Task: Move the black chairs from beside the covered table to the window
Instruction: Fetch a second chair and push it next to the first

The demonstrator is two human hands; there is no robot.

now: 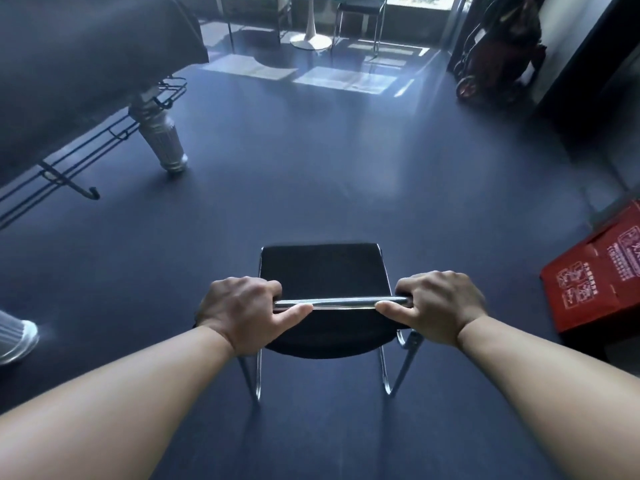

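1. Location. The chair [322, 271] is at mid floor [311, 150]. It is apart from the table [86, 64] at the left edge and well short of the window [415, 0] at the far edge. A second chair [360, 8] stands at the window.
2. Grip. The left hand [242, 310] and right hand [440, 306] hold the rail [341, 302] on top of the backrest, one at each end.
3. Fingers. The fingers [266, 285] of both hands are curled fully over the far side of the rail. Each thumb [294, 311] lies along its near side. Both hands are closed round the rail and hold nothing else.
4. Step in hand, as judged: moving the chair toward the window. Whether the legs touch the floor cannot be told.
5. Procedure.
   - Keep the rail level and load both hands equally.
   - Lift the legs off the floor rather than drag them.
   - Steer straight, between the table leg [162, 140] and the red box [595, 271].
   - Aim beside the second chair, avoiding the white pedestal [310, 39].
6. Let go only once the chair stands firmly on the floor.
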